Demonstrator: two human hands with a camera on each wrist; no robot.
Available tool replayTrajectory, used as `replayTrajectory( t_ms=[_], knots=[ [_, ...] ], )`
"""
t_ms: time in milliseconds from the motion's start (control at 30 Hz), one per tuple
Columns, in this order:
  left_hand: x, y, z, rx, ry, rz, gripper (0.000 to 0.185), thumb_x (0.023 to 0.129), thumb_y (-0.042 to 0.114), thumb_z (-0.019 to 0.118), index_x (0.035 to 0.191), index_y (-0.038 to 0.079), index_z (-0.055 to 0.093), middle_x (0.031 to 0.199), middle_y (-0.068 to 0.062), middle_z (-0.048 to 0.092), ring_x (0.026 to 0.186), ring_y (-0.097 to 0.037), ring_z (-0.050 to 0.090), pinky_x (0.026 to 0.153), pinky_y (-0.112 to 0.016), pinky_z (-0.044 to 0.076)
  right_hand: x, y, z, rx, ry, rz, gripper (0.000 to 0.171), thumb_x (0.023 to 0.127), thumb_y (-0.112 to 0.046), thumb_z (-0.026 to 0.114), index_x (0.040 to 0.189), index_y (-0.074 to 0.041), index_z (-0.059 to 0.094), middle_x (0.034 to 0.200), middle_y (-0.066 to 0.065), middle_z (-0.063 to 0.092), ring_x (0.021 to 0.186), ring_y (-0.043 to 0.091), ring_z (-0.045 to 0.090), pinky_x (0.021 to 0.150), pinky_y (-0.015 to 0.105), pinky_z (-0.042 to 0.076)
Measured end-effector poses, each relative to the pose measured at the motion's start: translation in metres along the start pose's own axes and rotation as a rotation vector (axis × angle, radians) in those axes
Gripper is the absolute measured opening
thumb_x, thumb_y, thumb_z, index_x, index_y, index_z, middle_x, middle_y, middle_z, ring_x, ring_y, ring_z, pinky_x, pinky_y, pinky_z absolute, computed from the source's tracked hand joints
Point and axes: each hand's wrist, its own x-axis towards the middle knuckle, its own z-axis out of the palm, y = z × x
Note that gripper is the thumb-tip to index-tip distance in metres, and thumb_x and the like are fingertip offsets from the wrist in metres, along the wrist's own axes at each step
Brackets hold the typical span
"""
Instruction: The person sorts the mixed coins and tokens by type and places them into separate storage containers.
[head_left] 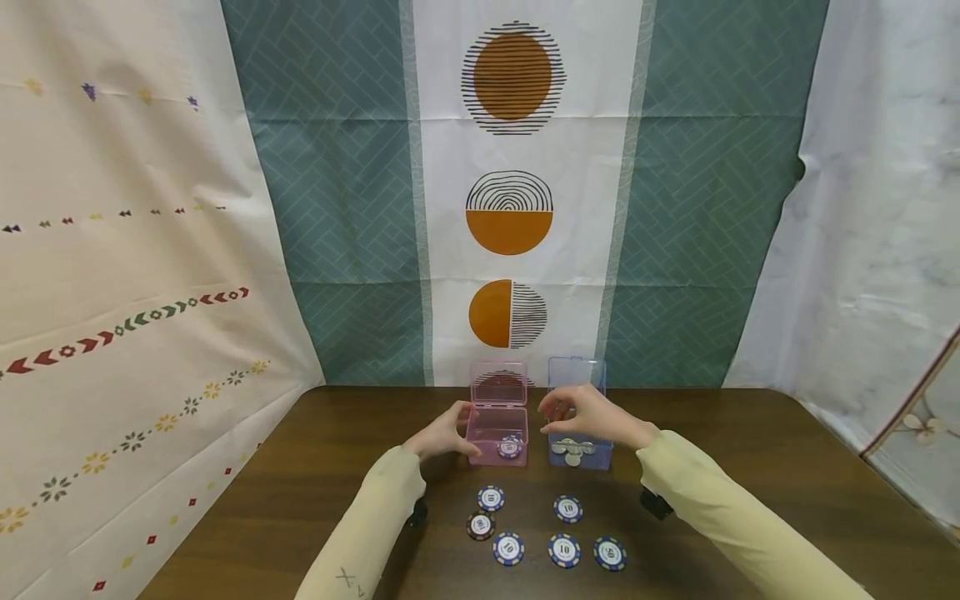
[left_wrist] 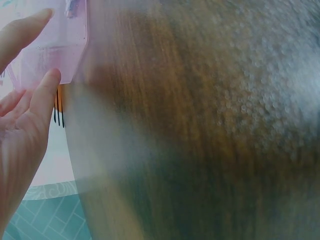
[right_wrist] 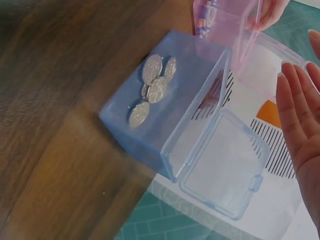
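Note:
A pink clear plastic box [head_left: 497, 457] stands on the table with its lid raised and a few poker chips [head_left: 510, 447] inside. My left hand [head_left: 444, 432] holds it at its left side, thumb toward the front and fingers at the rear corner. To its right stands a blue clear box [right_wrist: 172, 90], lid tipped back, with several silver coins [right_wrist: 157, 90] on its bottom. Over this blue box hovers my right hand [head_left: 588, 414], holding nothing; the right wrist view shows its fingers [right_wrist: 295, 105] extended.
In front of the boxes lie several loose chips: blue-and-white ones like the near chip [head_left: 564, 550], a black one [head_left: 481, 525] and a green-and-blue one [head_left: 611, 552]. The brown wooden table [head_left: 322, 492] ends at a patterned cloth [head_left: 360, 208] behind the boxes.

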Motion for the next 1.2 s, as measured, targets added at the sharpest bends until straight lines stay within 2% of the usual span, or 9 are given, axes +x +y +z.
replayTrajectory(
  t_ms=[167, 333, 500, 733, 867, 1033, 1200],
  knots=[
    [0.0, -0.002, 0.0, -0.025, -0.004, 0.008, 0.077, 0.065, -0.002, 0.078, 0.126, -0.008, 0.031, 0.127, -0.028, 0.039, 0.119, -0.04, 0.036, 0.095, -0.048, 0.03, -0.007, -0.005, 0.001, 0.016, -0.026, 0.024, 0.025, 0.08, -0.023, 0.069, 0.101, -0.011, 0.062, 0.088, 0.002, 0.062, 0.075, 0.01, 0.058, 0.066, 0.03, 0.049],
    [0.0, -0.003, -0.001, -0.022, -0.006, -0.006, 0.077, 0.065, -0.001, 0.078, 0.126, -0.007, 0.031, 0.128, -0.025, 0.04, 0.119, -0.039, 0.036, 0.095, -0.048, 0.03, -0.013, -0.005, 0.003, 0.049, -0.06, 0.008, 0.022, 0.081, -0.018, 0.069, 0.099, -0.011, 0.062, 0.09, 0.007, 0.062, 0.074, 0.011, 0.057, 0.067, 0.031, 0.05],
    [0.0, -0.001, 0.0, -0.011, -0.001, -0.017, 0.077, 0.066, -0.001, 0.078, 0.127, -0.005, 0.031, 0.128, -0.024, 0.041, 0.12, -0.038, 0.036, 0.095, -0.048, 0.03, -0.018, -0.005, 0.005, 0.06, -0.113, 0.002, 0.019, 0.08, -0.016, 0.069, 0.098, -0.011, 0.062, 0.089, 0.006, 0.062, 0.072, 0.01, 0.057, 0.065, 0.03, 0.05],
    [0.001, -0.001, 0.0, -0.018, -0.008, -0.03, 0.077, 0.066, -0.001, 0.077, 0.127, -0.005, 0.03, 0.129, -0.025, 0.039, 0.12, -0.038, 0.035, 0.095, -0.048, 0.03, -0.027, -0.002, 0.01, 0.082, -0.175, 0.013, 0.015, 0.08, -0.005, 0.066, 0.095, -0.004, 0.063, 0.087, 0.006, 0.062, 0.072, 0.011, 0.057, 0.062, 0.027, 0.049],
    [0.002, -0.002, 0.001, -0.01, 0.0, -0.033, 0.077, 0.065, -0.001, 0.078, 0.126, -0.004, 0.032, 0.128, -0.023, 0.041, 0.12, -0.038, 0.036, 0.095, -0.047, 0.03, -0.033, 0.002, 0.013, 0.088, -0.222, 0.03, 0.019, 0.08, -0.008, 0.068, 0.096, 0.0, 0.063, 0.088, 0.008, 0.062, 0.074, 0.01, 0.057, 0.064, 0.026, 0.049],
    [0.004, -0.003, 0.0, 0.005, 0.007, -0.039, 0.076, 0.066, 0.001, 0.078, 0.127, -0.003, 0.032, 0.128, -0.022, 0.042, 0.12, -0.037, 0.036, 0.096, -0.048, 0.029, -0.038, 0.006, 0.015, 0.092, -0.241, 0.052, 0.021, 0.079, -0.011, 0.07, 0.096, -0.001, 0.063, 0.089, 0.009, 0.063, 0.074, 0.009, 0.057, 0.063, 0.025, 0.049],
    [0.005, -0.004, 0.0, -0.004, 0.003, -0.026, 0.076, 0.066, 0.0, 0.078, 0.126, -0.005, 0.031, 0.128, -0.026, 0.04, 0.119, -0.038, 0.036, 0.096, -0.049, 0.028, -0.042, 0.011, 0.018, 0.092, -0.26, 0.012, 0.019, 0.079, -0.01, 0.07, 0.094, -0.002, 0.063, 0.086, 0.007, 0.062, 0.073, 0.008, 0.057, 0.063, 0.026, 0.049]
  ],
)
